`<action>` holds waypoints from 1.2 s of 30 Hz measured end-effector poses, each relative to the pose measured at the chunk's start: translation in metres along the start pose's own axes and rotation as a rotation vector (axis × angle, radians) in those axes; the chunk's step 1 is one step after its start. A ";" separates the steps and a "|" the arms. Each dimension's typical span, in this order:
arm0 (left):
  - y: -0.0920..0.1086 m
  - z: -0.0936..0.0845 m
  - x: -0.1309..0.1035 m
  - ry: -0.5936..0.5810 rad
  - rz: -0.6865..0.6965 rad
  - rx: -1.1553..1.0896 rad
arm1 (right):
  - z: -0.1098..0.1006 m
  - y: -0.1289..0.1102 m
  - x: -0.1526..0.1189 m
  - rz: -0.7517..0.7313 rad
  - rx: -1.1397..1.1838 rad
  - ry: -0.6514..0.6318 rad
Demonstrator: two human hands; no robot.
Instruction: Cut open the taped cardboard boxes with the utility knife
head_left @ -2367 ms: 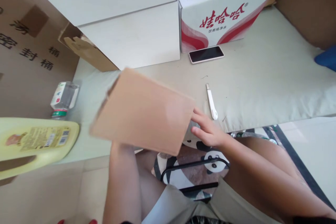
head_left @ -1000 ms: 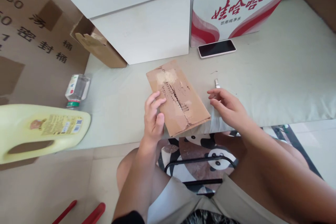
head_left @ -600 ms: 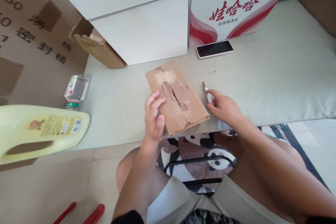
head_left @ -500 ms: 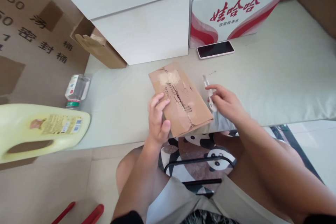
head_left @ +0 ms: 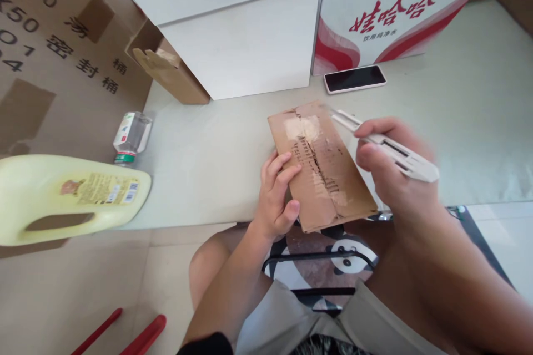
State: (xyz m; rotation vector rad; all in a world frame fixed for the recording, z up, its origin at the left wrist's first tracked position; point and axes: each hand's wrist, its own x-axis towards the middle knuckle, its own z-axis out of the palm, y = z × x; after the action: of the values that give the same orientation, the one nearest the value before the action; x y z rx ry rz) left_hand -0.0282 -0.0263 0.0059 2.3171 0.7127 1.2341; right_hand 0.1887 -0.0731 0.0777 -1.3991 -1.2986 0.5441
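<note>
A flat brown cardboard box (head_left: 316, 177), its top scuffed and split along a taped seam, lies at the front edge of the pale padded surface. My left hand (head_left: 278, 194) grips its left side, fingertips over the top face and thumb near the front corner. Just right of the box, my right hand (head_left: 400, 161) is closed around a white utility knife (head_left: 387, 150). The knife's front end points up and left, near the box's far right corner. Motion blurs that tip, so I cannot tell whether it touches the cardboard.
A phone (head_left: 355, 79) lies beyond the box, before a red-and-white carton (head_left: 375, 33) and white boxes (head_left: 258, 44). To the left are a small clear bottle (head_left: 132, 136), a yellow jug (head_left: 83, 191), an open narrow carton (head_left: 177, 75) and a large brown carton (head_left: 75, 28).
My right hand has picked up the utility knife from the surface and brought it over beside the box. The box has shifted slightly right together with my left hand. The view has also moved a little.
</note>
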 end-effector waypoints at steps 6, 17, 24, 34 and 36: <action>0.000 0.001 0.000 0.000 -0.004 -0.008 | 0.007 -0.014 0.003 -0.042 -0.166 -0.129; 0.000 0.000 0.000 -0.004 0.008 0.026 | 0.008 -0.009 0.004 -0.162 -0.297 -0.173; -0.003 0.001 0.000 0.014 0.016 0.009 | 0.009 -0.008 0.004 -0.182 -0.284 -0.181; -0.003 0.002 -0.001 0.025 0.010 0.014 | 0.006 -0.011 0.002 -0.212 -0.305 -0.201; -0.004 0.003 -0.001 0.031 0.007 0.013 | 0.005 -0.011 0.002 -0.218 -0.289 -0.191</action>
State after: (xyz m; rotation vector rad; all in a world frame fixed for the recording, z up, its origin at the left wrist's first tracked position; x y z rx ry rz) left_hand -0.0274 -0.0239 0.0017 2.3175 0.7264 1.2747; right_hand 0.1804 -0.0717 0.0866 -1.4400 -1.7141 0.3579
